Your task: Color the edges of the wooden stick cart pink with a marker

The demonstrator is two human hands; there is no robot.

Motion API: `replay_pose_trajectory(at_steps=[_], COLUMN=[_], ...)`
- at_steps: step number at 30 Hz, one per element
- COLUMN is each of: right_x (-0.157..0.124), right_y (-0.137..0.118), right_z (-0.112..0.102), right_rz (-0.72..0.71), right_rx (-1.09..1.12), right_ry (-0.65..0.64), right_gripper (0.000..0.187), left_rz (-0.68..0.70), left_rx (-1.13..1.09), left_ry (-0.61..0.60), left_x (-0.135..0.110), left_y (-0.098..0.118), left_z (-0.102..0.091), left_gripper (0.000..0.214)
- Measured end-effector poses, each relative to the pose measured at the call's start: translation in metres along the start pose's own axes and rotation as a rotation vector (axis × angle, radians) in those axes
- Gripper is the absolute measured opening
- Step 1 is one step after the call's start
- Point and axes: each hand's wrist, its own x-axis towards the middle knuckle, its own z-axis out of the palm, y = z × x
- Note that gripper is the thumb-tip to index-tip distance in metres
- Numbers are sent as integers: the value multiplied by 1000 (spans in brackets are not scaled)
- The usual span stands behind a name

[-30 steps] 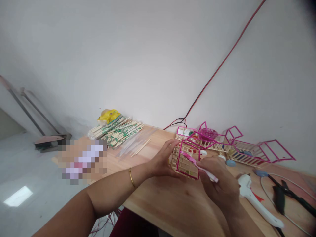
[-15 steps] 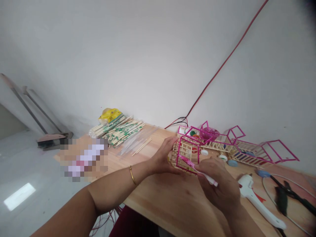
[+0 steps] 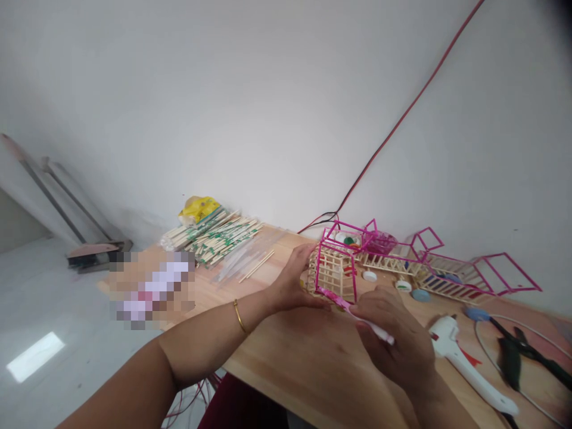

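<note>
My left hand [image 3: 295, 283], a gold bangle on its wrist, grips the left side of a small cage-like frame [image 3: 336, 268] built from thin wooden sticks. Some of the frame's edges are painted magenta, while its inner bars are bare wood. In my right hand [image 3: 397, 333] is a white-handled toothbrush [image 3: 378, 329] with a magenta-stained head. That head lies against the lower front edge of the frame. My left fingertips are partly hidden behind the sticks.
More magenta-edged stick models [image 3: 456, 280] stand along the wall, with bottle caps [image 3: 403, 286] before them. A white glue gun [image 3: 469, 363] and black-handled pliers-like tool [image 3: 527, 345] lie right. Bundled chopsticks [image 3: 223, 238] and a yellow bag [image 3: 199, 208] are at back left.
The toothbrush head has slid down and left to the frame's lower front edge. The frame has tilted slightly in my left hand, its top edge moving up.
</note>
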Motion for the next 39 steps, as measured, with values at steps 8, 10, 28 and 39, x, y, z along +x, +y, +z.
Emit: replay_pose_trajectory(at_steps=[8,10,28,39], right_x=[0,1,-1,-4], right_y=[0,0,-2,0], right_z=[1,0,0,-3], right_rz=[2,9,6,-1], right_rx=[14,20,-3,-76], right_ry=[-13,-14,24,77], right_gripper=[24,23,24,27], left_rz=[1,-22,-31,-38], left_rx=[-3,1,14,38], left_ry=[19,24,65,94], left_x=[0,-1,-1,-1], left_y=[3,0,-3,-3], left_z=[3,4,2,-1], left_gripper=[118,119,120,122])
